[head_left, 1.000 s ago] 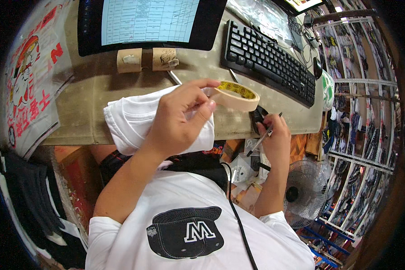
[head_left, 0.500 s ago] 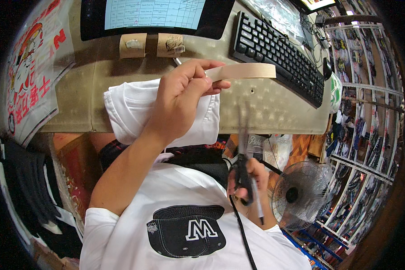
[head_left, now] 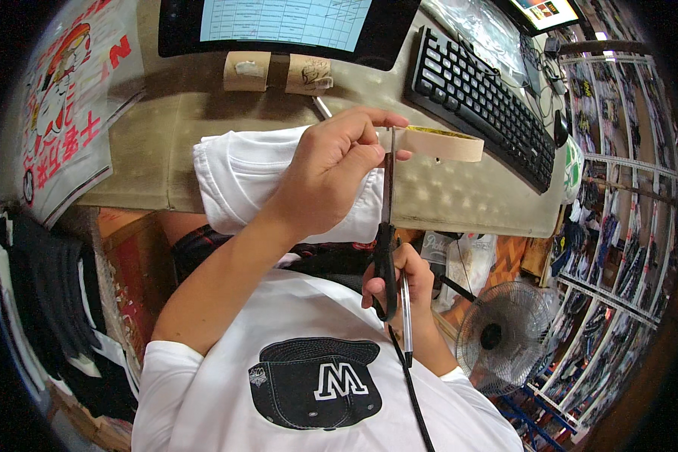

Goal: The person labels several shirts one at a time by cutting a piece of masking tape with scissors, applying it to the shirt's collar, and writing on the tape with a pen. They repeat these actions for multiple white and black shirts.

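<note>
"Beige tape (head_left: 446, 145), a whole roll of it: where is that?"

"Just this side of the keyboard (head_left: 484, 105), held up over the table (head_left: 497, 200). The left hand (head_left: 330, 169) grasps it, pinching its left end, so the roll sticks out toward the keyboard."

"And the right hand (head_left: 417, 277)?"

"Also this side of the keyboard, and lower. It grips the black handles of the scissors (head_left: 385, 267), with a pen (head_left: 406, 316) tucked in the same grasp."

"Are the blades (head_left: 388, 181) touching the tape?"

"They point up across it, right beside the left hand. I cannot tell whether they touch."

"What else lies around?"

"Left of the keyboard, a folded white cloth (head_left: 241, 184), partly hidden behind the left hand. Beyond that, still left of the keyboard, two cardboard tubes (head_left: 246, 72) by a lit screen (head_left: 279, 22)."
</note>
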{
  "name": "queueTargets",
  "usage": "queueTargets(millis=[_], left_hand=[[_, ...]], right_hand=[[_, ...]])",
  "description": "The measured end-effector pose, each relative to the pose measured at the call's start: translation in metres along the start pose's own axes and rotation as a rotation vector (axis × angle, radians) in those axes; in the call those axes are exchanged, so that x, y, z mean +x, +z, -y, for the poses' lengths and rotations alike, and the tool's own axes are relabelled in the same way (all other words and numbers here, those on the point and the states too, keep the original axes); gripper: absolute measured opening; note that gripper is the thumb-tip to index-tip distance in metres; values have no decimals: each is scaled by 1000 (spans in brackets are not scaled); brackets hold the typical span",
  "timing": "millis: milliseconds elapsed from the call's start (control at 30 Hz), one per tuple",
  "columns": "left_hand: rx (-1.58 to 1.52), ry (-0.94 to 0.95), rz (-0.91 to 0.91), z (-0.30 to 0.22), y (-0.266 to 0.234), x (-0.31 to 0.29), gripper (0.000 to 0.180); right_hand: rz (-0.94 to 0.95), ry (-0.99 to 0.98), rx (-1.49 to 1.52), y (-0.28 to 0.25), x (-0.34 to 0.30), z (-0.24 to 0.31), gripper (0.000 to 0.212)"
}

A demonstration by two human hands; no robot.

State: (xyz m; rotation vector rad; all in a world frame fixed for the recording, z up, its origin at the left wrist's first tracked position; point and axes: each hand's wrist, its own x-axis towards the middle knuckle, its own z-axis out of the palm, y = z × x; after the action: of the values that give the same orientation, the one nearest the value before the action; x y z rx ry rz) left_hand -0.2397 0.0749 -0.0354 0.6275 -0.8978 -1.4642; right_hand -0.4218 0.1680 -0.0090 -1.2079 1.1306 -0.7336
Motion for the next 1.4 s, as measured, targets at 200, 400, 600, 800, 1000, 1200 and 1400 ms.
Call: queueTargets(millis=[200,400,600,800,1000,1200,1400], left_hand=[[68,-4,-20,2,3,-1,16],[724,173,100,-7,15,-3,14],[633,324,23,-21,9,-13,7],[662,472,-112,-25,-4,-21,4],[331,433,-247,-22,-17,-24,17],[672,1,22,-94,-85,-36,20],[1312,-144,357,-112,-67,-19,20]], right_hand=[[-158,-89,-21,4,-6,-4,43],[-454,-161,-275,-73,-5,-10,8],[-419,-130,-1057,-130,11,24,20],[-489,-439,-518,-79,45,38,17],[72,-727,-602,22,84,9,28],[5,-889,-742,29,96,-5,22],[-6,-892,-760,28,96,-3,21]])
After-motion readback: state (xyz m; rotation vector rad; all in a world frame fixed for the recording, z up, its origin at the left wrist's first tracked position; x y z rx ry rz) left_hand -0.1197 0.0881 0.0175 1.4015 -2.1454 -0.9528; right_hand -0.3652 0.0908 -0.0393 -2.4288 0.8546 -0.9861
